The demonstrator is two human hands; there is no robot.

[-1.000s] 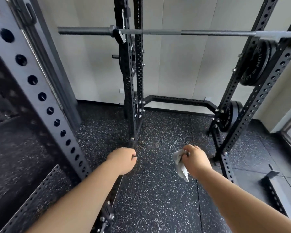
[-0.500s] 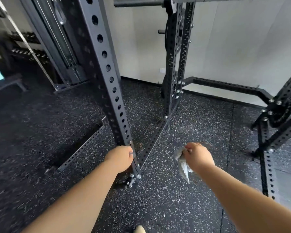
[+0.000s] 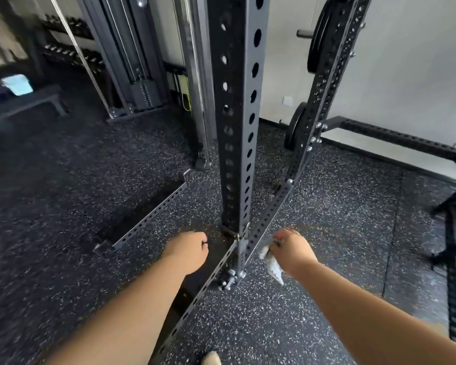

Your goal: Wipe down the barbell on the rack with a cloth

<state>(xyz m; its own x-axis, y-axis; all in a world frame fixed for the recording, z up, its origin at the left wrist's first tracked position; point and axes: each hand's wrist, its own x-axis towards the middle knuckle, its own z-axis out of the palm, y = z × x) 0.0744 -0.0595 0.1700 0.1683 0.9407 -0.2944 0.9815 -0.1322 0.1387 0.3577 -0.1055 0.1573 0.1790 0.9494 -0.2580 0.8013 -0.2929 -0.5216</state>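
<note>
- Nearest in, a shoe tip [image 3: 211,359] pokes up at the bottom edge, just this side of the near upright [image 3: 237,114] of the rack.
- Both forearms reach out, one on either side of that upright's foot.
- The left hand [image 3: 187,252] sits just left of the upright's base, fingers curled into a fist. Nothing shows in them apart from a small dark mark by the thumb, too small to tell.
- The right hand [image 3: 291,250] is just right of the base, fingers clenched round the cloth [image 3: 273,264]. A pale, crumpled tail of it hangs below the fist and touches nothing.
- Here's the change: a second ago the barbell ran across the top of the picture, and now it's gone out of view, somewhere above and right of the upright. The view has swung left and down, and the upright fills the middle.
- My read is that no wiping has begun. The cloth is low by the foot of the upright, well apart from wherever the bar sits.
- Beyond the upright stands the rear post, with a weight plate [image 3: 317,35] stored high on it.
- Farther left of the upright, a cable machine [image 3: 140,75] stands against the wall, with speckled floor [image 3: 327,219] all around.
</note>
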